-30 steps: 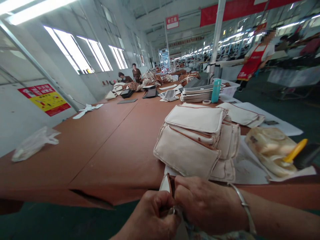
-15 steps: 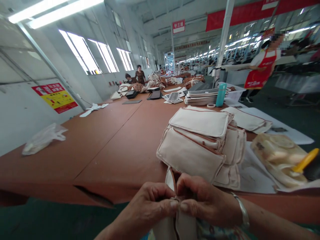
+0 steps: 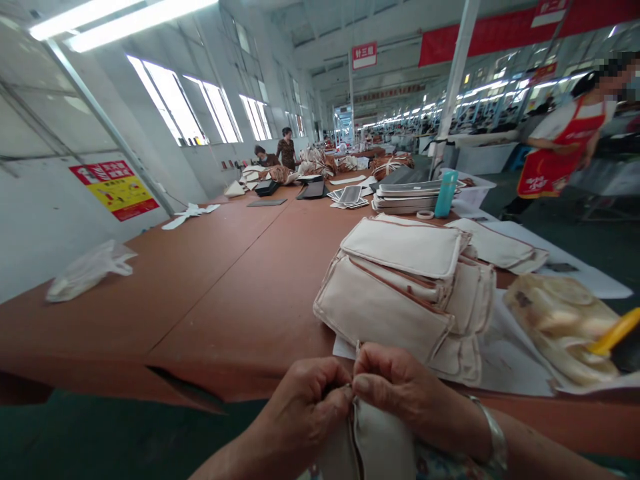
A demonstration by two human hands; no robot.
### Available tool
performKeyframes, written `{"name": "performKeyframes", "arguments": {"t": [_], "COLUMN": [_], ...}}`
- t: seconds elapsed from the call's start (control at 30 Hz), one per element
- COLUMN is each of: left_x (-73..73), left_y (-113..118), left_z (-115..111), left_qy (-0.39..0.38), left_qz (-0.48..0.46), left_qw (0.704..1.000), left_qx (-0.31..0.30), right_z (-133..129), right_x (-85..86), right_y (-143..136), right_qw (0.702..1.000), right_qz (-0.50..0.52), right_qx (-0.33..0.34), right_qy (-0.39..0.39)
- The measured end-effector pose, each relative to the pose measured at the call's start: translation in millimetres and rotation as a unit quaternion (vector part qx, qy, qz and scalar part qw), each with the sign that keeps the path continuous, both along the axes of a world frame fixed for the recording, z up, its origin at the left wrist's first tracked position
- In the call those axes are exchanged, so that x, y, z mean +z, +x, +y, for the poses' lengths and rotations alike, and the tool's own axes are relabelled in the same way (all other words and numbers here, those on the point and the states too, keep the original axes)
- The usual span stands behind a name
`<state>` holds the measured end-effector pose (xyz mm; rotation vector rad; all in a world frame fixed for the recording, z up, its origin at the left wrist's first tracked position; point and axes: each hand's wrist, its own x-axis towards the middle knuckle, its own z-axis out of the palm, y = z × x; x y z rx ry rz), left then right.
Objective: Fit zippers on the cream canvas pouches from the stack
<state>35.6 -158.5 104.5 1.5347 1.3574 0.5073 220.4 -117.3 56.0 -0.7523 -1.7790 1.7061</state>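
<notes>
At the table's front edge, my left hand [image 3: 313, 407] and my right hand [image 3: 400, 387] meet with thumbs and fingers pinched. Both grip the edges of a cream-coloured sewn fabric piece [image 3: 383, 443] that hangs below them. A dark slit or seam runs down its middle between the hands. My fingers hide the exact spot they pinch. A bracelet circles my right wrist. Just beyond the hands lies a pile of similar cream sewn pieces [image 3: 385, 300] with brown edges.
A brown-covered table [image 3: 215, 287] stretches ahead. To the right sit a plastic container with a yellow-handled tool [image 3: 617, 333], a teal bottle [image 3: 445, 195] and stacked panels [image 3: 407, 197]. A plastic bag [image 3: 90, 270] lies left. A person in a red apron [image 3: 560, 153] stands at far right.
My fingers have shifted along the fabric piece, and its upper end no longer stands up above them. The person in the red apron has moved further right.
</notes>
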Motion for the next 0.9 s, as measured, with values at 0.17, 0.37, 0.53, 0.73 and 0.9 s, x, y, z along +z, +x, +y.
{"name": "performKeyframes", "arguments": {"t": [0.17,0.37,0.53,0.73,0.9], "left_x": [-2.1,0.7,-2.7,-20.0,-25.6], "left_y": [3.8,-2.1,-14.1,-11.5,-10.4], "left_z": [1.7,4.7,9.8,12.4,13.2], "left_qy": [0.031,-0.004,-0.06,-0.202,-0.232], "left_qz": [0.017,0.002,-0.03,-0.168,-0.192], "left_qw": [0.999,0.999,0.997,0.965,0.953], "left_qx": [-0.007,-0.04,-0.032,0.014,-0.02], "right_z": [-1.6,-3.8,-6.6,-14.8,-13.0], "right_x": [-0.2,-2.1,-9.1,-11.2,-5.1], "right_y": [-8.8,-9.7,-4.2,2.6,8.4], "right_qw": [0.997,0.992,0.992,0.995,0.968], "right_qz": [-0.054,-0.053,0.002,0.047,0.039], "right_qx": [-0.059,-0.108,-0.105,-0.088,-0.082], "right_qy": [-0.019,-0.038,-0.068,0.028,0.234]}}
